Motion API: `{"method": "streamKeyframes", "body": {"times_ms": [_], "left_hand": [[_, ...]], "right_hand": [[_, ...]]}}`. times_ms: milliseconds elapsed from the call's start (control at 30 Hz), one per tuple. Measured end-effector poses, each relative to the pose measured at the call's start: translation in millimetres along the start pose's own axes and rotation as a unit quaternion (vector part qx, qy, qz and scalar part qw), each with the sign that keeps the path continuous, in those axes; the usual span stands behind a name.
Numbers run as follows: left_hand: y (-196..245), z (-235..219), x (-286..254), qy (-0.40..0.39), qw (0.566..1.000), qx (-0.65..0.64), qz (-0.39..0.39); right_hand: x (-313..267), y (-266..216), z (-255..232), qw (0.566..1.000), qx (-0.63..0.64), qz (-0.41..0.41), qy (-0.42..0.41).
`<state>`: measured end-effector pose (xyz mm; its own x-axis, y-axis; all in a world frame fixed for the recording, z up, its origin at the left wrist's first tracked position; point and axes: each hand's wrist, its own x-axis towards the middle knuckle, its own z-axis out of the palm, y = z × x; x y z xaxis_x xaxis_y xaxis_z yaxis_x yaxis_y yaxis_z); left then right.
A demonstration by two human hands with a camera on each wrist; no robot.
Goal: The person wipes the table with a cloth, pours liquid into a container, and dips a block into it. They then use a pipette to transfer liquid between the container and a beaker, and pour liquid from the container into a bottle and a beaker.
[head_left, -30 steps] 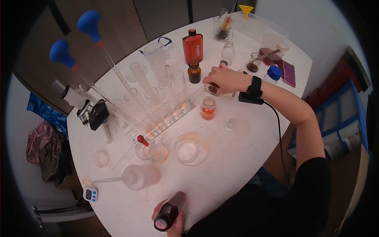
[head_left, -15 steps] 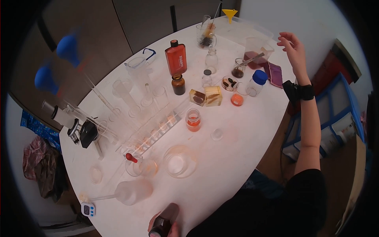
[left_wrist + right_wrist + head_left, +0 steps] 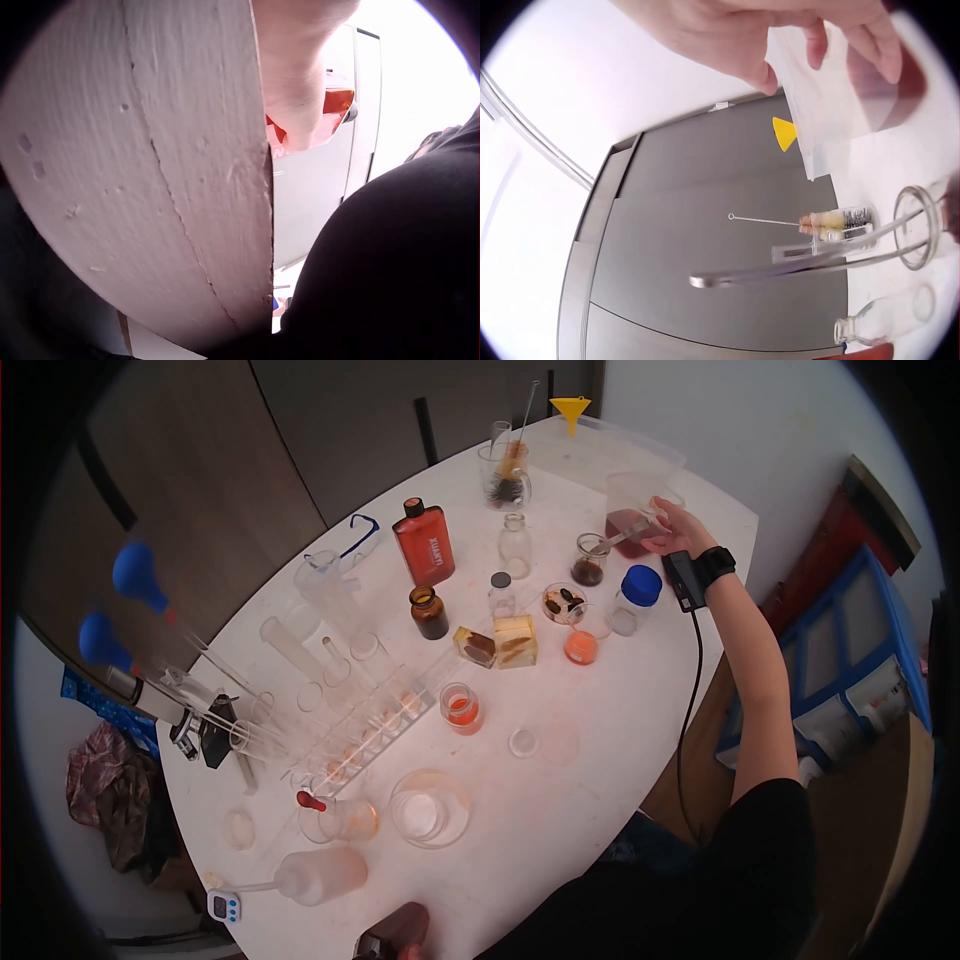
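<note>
Okay, nearest first: dark red bottle (image 3: 398,932) at the near side of the tabletop (image 3: 560,800), partly cut off by the lower edge of the head view. Left grip (image 3: 298,64) seemingly curled round it; tightness impossible to tell. Looks stiff and smooth, probably slippery if wet; weight hard to judge. Best held round the body. Farther in, jar of orange liquid (image 3: 461,712): glass, likely breakable, give it room. Beyond, right grip (image 3: 682,528) loose, fingers part-spread, apparently holding nothing, right by the clear tub (image 3: 625,495) with dark red contents (image 3: 627,535); contact unclear. Tub likely light, thin-walled, slightly bendy, prone to slosh; take by opposite walls, keep level. Just beside, small glass beaker (image 3: 588,571) with tweezers (image 3: 735,279) leaning out. Tweezers probably light and springy; pinch near the joined end, gently, to avoid tipping the beaker. Farthest, yellow funnel (image 3: 571,408).
</note>
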<state>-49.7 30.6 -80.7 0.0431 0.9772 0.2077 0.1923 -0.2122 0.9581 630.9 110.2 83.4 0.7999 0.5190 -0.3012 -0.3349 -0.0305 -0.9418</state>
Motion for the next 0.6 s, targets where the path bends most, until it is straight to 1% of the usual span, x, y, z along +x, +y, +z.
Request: {"method": "streamKeyframes", "body": {"times_ms": [67,100,167,267,300,333,400,433,467,500,533,567,600], "left_hand": [[5,-2,-2,0.008,1.0,0.007,0.001],[7,-5,-3,0.011,1.0,0.01,0.001],[10,-10,-6,0.018,1.0,0.016,0.002],[13,-16,-11,0.032,0.999,0.02,0.003],[14,-18,-12,0.038,0.999,0.02,0.004],[14,-19,-13,0.043,0.999,0.02,0.005],[13,-23,-13,0.054,0.998,0.02,0.007],[19,-27,-17,0.057,0.998,0.021,0.007],[5,-32,-19,0.06,0.998,0.02,0.005],[-21,-41,-22,0.083,0.995,0.014,0.056],[-35,-49,-26,0.108,0.989,0.01,0.105],[-12,-46,-15,0.041,0.994,0.021,0.098],[12,-34,-16,0.006,0.992,0.009,0.126]], "right_hand": [[13,9,1,0.999,-0.022,-0.039,0.019],[15,9,0,0.999,-0.021,-0.037,0.017],[19,7,-8,0.994,0.04,-0.065,-0.076],[32,-1,-19,0.995,0.032,-0.062,-0.065],[37,-7,-24,0.992,0.102,-0.02,-0.071],[30,-13,-20,0.992,0.101,-0.021,-0.075],[1,-32,-15,0.987,0.13,-0.09,0.01],[-14,-43,-15,0.988,0.129,-0.09,0.008],[-31,-56,-17,0.987,0.141,-0.082,-0.005],[-45,-67,-19,0.986,0.15,-0.072,-0.018],[-55,-76,-28,0.987,0.127,-0.092,-0.027],[-61,-83,-41,0.986,0.078,-0.134,-0.061],[-74,-92,-52,0.987,0.067,-0.124,-0.078]]}}
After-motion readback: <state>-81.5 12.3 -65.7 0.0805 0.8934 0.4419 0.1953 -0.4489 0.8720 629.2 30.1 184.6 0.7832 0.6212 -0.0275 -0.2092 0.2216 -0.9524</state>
